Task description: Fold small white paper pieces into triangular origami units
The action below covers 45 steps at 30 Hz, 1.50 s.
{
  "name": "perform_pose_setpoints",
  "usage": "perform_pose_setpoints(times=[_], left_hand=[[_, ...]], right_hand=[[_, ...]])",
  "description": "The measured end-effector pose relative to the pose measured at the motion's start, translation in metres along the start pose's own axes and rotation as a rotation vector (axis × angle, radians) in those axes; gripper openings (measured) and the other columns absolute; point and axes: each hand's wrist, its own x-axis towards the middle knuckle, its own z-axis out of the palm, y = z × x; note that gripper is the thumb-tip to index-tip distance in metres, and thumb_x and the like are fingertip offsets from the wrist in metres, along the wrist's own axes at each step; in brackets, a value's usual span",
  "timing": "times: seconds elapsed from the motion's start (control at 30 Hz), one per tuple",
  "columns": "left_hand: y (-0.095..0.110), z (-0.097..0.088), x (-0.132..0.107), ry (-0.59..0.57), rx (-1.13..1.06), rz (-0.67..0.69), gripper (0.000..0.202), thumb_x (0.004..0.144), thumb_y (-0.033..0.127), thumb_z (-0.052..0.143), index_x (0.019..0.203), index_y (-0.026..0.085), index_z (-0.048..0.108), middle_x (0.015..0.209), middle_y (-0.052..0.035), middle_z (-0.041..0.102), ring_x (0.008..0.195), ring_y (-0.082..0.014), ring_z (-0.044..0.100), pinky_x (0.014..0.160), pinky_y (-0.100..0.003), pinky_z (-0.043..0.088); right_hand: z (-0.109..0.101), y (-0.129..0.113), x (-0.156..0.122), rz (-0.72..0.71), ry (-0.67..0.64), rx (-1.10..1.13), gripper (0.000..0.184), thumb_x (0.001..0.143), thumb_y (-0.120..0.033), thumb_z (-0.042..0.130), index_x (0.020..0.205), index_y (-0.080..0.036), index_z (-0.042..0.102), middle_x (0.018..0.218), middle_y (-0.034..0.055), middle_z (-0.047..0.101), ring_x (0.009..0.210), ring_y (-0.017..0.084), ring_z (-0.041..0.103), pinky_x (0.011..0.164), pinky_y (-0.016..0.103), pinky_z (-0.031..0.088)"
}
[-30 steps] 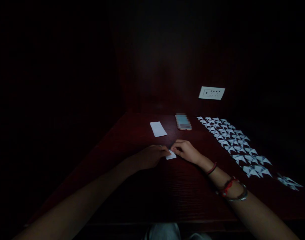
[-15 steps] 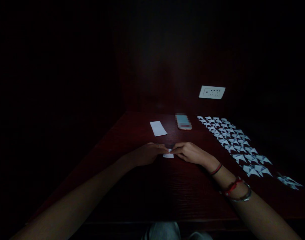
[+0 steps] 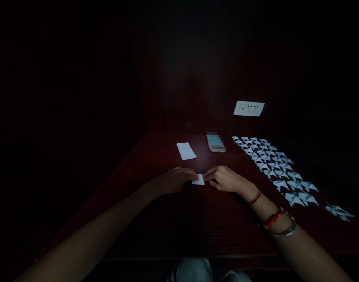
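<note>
A broad stretch of worktop (image 3: 197, 223) separates the small paper (image 3: 199, 181) from the near edge; folded papers (image 3: 275, 165) line the right. The paper's near side runs left to right, long axis unclear. Left hand (image 3: 175, 181) and right hand (image 3: 225, 179) touch it; whether either grip pinches, I cannot tell.

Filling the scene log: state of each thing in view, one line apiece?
Left hand: fingers on the small paper
Small paper: flat on the table
Right hand: fingertips at the small paper's right edge
Larger paper: lying flat
Phone: lying down, screen pixelated
Folded papers: set out in rows
Wall socket: nothing plugged in
</note>
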Motion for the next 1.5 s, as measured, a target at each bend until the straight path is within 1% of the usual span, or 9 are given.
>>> perform_pose_setpoints(times=[0.23, 0.4, 0.5, 0.67, 0.83, 0.9, 1.1, 1.33, 1.5], left_hand=[[0.005, -0.004, 0.0, 0.007, -0.001, 0.009, 0.051, 0.07, -0.004, 0.034, 0.112, 0.024, 0.042, 0.116, 0.0017, 0.047, 0.11, -0.0121, 0.038, 0.09, -0.031, 0.03], [0.002, -0.001, -0.001, 0.021, -0.003, 0.032, 0.053, 0.07, -0.005, 0.034, 0.113, 0.025, 0.04, 0.117, 0.0026, 0.046, 0.112, -0.0113, 0.035, 0.091, -0.031, 0.029], [0.0, 0.001, -0.001, 0.028, 0.041, 0.033, 0.054, 0.07, -0.005, 0.035, 0.114, 0.027, 0.04, 0.117, 0.002, 0.045, 0.113, -0.0126, 0.033, 0.091, -0.032, 0.027], [0.006, -0.004, 0.002, 0.026, 0.184, -0.036, 0.041, 0.077, 0.006, 0.04, 0.111, 0.028, 0.045, 0.108, -0.002, 0.047, 0.1, -0.0157, 0.042, 0.084, -0.032, 0.03], [0.011, -0.005, 0.002, 0.027, 0.264, -0.062, 0.039, 0.079, 0.009, 0.04, 0.112, 0.028, 0.043, 0.104, -0.0027, 0.047, 0.097, -0.0174, 0.041, 0.081, -0.032, 0.03], [0.011, -0.004, 0.002, 0.033, 0.273, -0.068, 0.038, 0.079, 0.009, 0.04, 0.112, 0.027, 0.043, 0.105, -0.0028, 0.046, 0.098, -0.0174, 0.04, 0.081, -0.032, 0.029], [0.011, -0.001, 0.002, 0.044, 0.259, -0.053, 0.036, 0.079, 0.012, 0.041, 0.114, 0.024, 0.041, 0.108, -0.0036, 0.044, 0.098, -0.0169, 0.04, 0.083, -0.031, 0.029], [0.016, -0.001, 0.005, 0.074, 0.253, -0.063, 0.036, 0.081, 0.012, 0.039, 0.115, 0.024, 0.039, 0.107, -0.0031, 0.045, 0.098, -0.0165, 0.041, 0.084, -0.031, 0.029], [0.021, 0.001, 0.006, 0.058, 0.238, -0.066, 0.028, 0.084, 0.017, 0.036, 0.111, 0.022, 0.042, 0.107, -0.0038, 0.046, 0.096, -0.0163, 0.043, 0.082, -0.031, 0.031]], right_hand=[[0.002, 0.001, -0.002, 0.054, 0.066, 0.073, 0.026, 0.071, -0.01, 0.043, 0.088, -0.016, 0.062, 0.093, 0.0037, 0.061, 0.085, 0.014, 0.055, 0.08, 0.025, 0.04], [0.002, 0.001, -0.001, 0.029, 0.07, 0.088, 0.031, 0.072, -0.011, 0.044, 0.097, -0.018, 0.059, 0.097, 0.0033, 0.058, 0.087, 0.013, 0.054, 0.08, 0.025, 0.04], [0.002, 0.001, -0.001, 0.016, 0.05, 0.1, 0.028, 0.071, -0.011, 0.045, 0.093, -0.018, 0.061, 0.097, 0.0034, 0.058, 0.084, 0.013, 0.055, 0.079, 0.025, 0.04], [-0.001, 0.002, -0.002, 0.005, 0.029, 0.119, 0.025, 0.071, -0.011, 0.046, 0.088, -0.017, 0.063, 0.096, 0.0035, 0.058, 0.084, 0.013, 0.054, 0.078, 0.024, 0.04], [-0.003, 0.001, -0.002, -0.012, 0.024, 0.119, 0.024, 0.071, -0.012, 0.046, 0.088, -0.017, 0.062, 0.095, 0.0036, 0.057, 0.085, 0.013, 0.053, 0.078, 0.024, 0.038], [-0.002, 0.001, -0.001, 0.005, 0.048, 0.129, 0.022, 0.072, -0.012, 0.045, 0.087, -0.017, 0.061, 0.091, 0.0037, 0.057, 0.081, 0.012, 0.053, 0.076, 0.024, 0.038], [0.004, 0.008, 0.002, 0.168, 0.223, 0.192, 0.003, 0.071, -0.018, 0.051, 0.07, -0.015, 0.051, 0.068, -0.0004, 0.051, 0.061, 0.009, 0.046, 0.058, 0.019, 0.035], [0.01, 0.016, 0.001, 0.149, 0.21, 0.191, 0.003, 0.071, -0.014, 0.048, 0.069, -0.015, 0.048, 0.067, -0.0009, 0.05, 0.061, 0.008, 0.044, 0.059, 0.019, 0.033], [0.012, 0.017, 0.001, 0.137, 0.196, 0.187, 0.007, 0.072, -0.011, 0.045, 0.069, -0.015, 0.049, 0.069, 0.0001, 0.051, 0.062, 0.009, 0.046, 0.062, 0.019, 0.035]])
